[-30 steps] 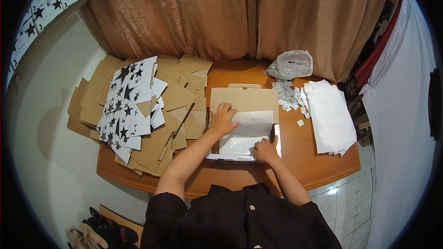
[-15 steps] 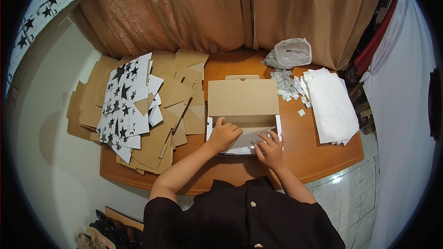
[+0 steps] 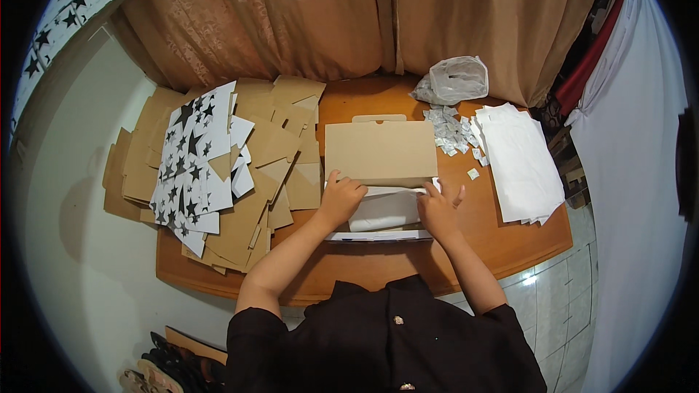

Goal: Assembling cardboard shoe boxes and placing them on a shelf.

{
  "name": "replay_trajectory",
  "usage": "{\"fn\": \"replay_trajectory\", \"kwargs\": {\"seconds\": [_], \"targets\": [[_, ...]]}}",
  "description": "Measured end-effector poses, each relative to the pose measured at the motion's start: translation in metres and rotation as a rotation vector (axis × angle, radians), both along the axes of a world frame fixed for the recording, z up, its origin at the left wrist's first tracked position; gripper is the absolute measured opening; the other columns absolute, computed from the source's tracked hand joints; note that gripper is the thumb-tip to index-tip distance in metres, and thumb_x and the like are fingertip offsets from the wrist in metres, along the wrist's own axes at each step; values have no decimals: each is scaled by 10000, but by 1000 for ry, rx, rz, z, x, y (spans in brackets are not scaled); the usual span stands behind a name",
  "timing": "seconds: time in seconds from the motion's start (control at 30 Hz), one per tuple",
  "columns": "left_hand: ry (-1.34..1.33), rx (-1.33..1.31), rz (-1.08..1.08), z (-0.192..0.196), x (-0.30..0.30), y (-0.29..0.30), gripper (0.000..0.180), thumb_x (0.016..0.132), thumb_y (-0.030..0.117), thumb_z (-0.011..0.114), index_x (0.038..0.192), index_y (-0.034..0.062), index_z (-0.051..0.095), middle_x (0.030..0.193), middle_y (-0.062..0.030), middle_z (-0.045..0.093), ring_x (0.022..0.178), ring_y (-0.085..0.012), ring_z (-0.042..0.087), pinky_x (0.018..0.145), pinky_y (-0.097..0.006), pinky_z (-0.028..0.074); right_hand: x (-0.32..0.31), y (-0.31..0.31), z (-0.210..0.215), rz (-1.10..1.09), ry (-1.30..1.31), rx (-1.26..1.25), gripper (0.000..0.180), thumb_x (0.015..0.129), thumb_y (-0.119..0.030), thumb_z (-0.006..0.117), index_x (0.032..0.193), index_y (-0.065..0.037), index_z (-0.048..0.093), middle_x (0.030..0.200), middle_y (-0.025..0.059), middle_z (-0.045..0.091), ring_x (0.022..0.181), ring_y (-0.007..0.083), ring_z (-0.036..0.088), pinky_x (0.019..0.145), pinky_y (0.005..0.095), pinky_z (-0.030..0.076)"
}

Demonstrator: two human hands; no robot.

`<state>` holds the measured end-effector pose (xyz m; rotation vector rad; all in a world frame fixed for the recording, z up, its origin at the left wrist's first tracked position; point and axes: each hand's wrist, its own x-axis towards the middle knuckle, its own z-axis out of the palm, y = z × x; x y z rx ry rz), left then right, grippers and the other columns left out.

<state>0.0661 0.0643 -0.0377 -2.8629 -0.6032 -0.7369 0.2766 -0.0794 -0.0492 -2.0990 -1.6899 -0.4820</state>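
Observation:
An open cardboard box (image 3: 381,151), brown inside with white outer sides, stands before me with its lid flap raised at the far side. A white paper sheet (image 3: 384,211) lies in the box, its far edge lifted toward the lid's fold. My left hand (image 3: 342,198) is closed at the sheet's far left corner, over the box's left wall; its thumb is partly hidden. At the far right corner, my right hand (image 3: 439,212) pinches the sheet, with its outer fingers raised off it. The bottom of the box is covered by the sheet.
On the left lie stacked flat brown cardboard blanks (image 3: 266,142) and white star-printed ones (image 3: 191,156). Small sachets (image 3: 450,129) are scattered at the back right, below a clear plastic bag (image 3: 459,80). A stack of white paper (image 3: 520,167) lies on the table's right.
Both hands have moved to the box's far corners, the right one farther away from me. The white sheet now spreads across the box opening, its far edge raised.

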Motion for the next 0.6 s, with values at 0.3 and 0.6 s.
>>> {"fn": "replay_trajectory", "kwargs": {"seconds": [0.3, 0.6], "targets": [[-58, -61, -22, -1, -1, -13, 170, 721, 108, 642, 881, 142, 596, 739, 6, 559, 731, -173, 556, 797, -417, 384, -11, -15, 40, 183, 67, -140, 118, 757, -213, 601, 685, -203, 694, 1133, 1, 547, 1208, 257, 387, 1014, 630, 17], [146, -66, -144, -14, 1, -18, 96, 724, 146, 632, 809, 138, 587, 705, -10, 527, 717, -190, 559, 760, -375, 369, 8, -2, -19, 149, -210, -335, 123, 776, -245, 600, 722, -217, 707, 1080, -11, 591, 1222, 245, 401, 1025, 630, -23]]}}
